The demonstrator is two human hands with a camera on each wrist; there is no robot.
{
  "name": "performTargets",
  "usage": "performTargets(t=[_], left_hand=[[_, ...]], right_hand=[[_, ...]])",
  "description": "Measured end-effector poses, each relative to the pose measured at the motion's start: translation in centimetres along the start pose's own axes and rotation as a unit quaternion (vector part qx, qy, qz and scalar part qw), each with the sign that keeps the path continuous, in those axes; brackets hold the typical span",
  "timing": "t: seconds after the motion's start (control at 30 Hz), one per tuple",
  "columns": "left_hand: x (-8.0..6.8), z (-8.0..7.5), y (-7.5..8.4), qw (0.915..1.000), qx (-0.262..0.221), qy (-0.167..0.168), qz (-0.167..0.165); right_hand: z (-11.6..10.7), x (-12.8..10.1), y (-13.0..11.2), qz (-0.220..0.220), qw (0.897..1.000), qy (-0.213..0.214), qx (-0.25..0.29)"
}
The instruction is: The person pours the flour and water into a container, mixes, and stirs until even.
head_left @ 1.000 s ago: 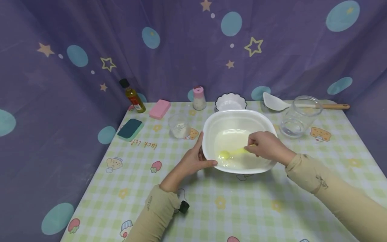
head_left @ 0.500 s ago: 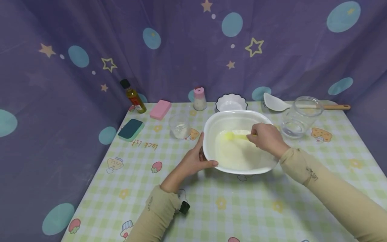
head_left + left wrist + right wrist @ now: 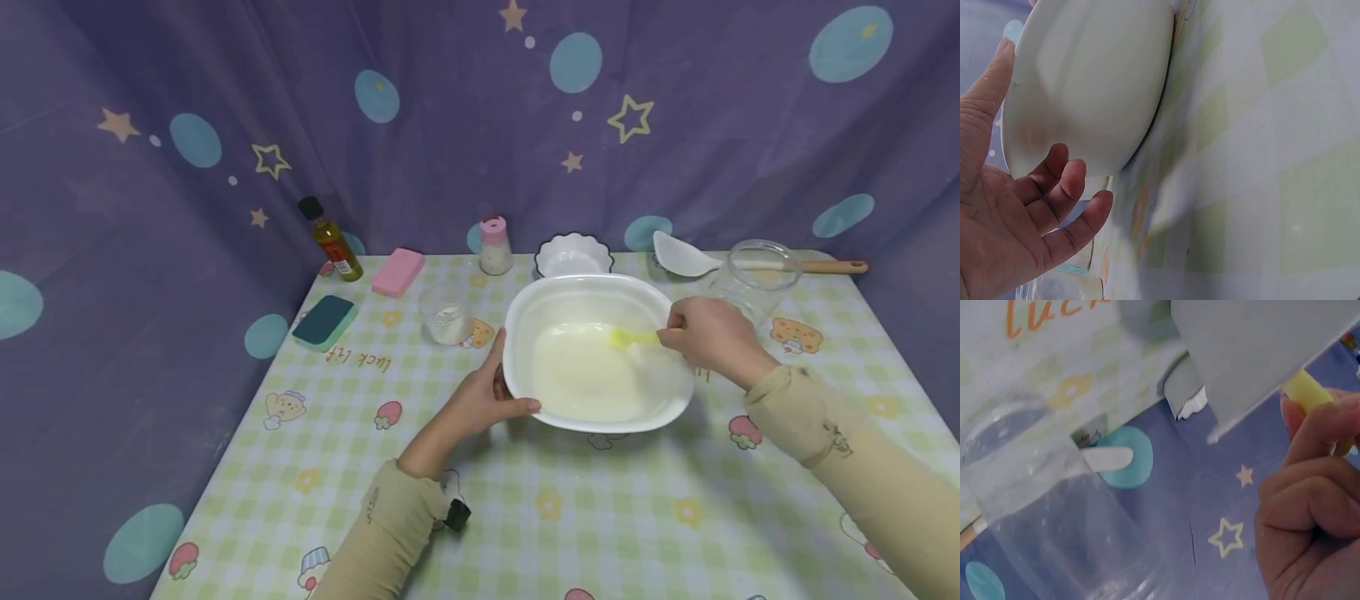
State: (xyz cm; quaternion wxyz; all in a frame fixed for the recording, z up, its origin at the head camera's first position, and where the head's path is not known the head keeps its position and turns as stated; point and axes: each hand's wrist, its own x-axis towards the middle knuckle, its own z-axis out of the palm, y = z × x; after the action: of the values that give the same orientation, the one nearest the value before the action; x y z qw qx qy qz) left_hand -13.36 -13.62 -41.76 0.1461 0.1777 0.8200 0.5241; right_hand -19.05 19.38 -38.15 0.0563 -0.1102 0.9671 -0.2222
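In the head view a white basin (image 3: 517, 333) holds a pale, milky liquid (image 3: 588, 375). My left hand (image 3: 480, 396) holds its left end, thumb on the front rim and forefinger along the left side. The left wrist view shows the other fingers (image 3: 1072, 178) loosely bent by the outer wall. Over the basin's right rim, my right hand (image 3: 712, 337) pinches the handle of a yellow spoon (image 3: 628, 337). The spoon's head is at the liquid, towards the back right of the basin. In the right wrist view the basin wall hides most of the spoon.
A clear plastic jar (image 3: 761, 279) stands right of the basin, partly behind my right hand, before a white spatula (image 3: 682, 257). Behind are a scalloped dish (image 3: 573, 250) and pink-topped shaker (image 3: 495, 250). Leftward: clear cup (image 3: 447, 321), sponges (image 3: 326, 321), oil bottle (image 3: 335, 250).
My right hand has moved the spoon from the basin's front left to its back, then rightward, and now sits over the right rim. The left hand and basin have stayed in place.
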Motion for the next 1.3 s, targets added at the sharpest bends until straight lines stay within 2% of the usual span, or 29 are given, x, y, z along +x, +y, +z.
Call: performTargets(t=[0.37,0.57,0.67,0.8,1.07,1.3], left_hand=[[-0.1,-0.1,0.4,0.9998,0.02,0.006,-0.007],[-0.1,0.0,0.2,0.9999,0.014,0.003,-0.003],[-0.1,0.0,0.1,1.0,0.009,0.002,0.001],[0.0,0.0,-0.2,1.0,0.002,0.003,0.004],[0.0,0.0,-0.2,1.0,0.003,0.007,0.001],[0.0,0.0,-0.2,0.9999,0.008,0.007,0.006]], right_hand=[[-1.9,-1.7,0.3,-0.014,0.997,-0.08,0.003],[-1.9,-1.9,0.2,-0.039,0.99,-0.134,0.035],[-1.3,-1.8,0.3,-0.062,0.985,-0.149,0.054],[0.1,-1.6,0.2,-0.097,0.984,-0.134,0.07],[2.9,-1.1,-1.8,-0.14,0.986,-0.064,0.068],[4.4,0.3,-2.9,-0.114,0.992,-0.01,0.054]])
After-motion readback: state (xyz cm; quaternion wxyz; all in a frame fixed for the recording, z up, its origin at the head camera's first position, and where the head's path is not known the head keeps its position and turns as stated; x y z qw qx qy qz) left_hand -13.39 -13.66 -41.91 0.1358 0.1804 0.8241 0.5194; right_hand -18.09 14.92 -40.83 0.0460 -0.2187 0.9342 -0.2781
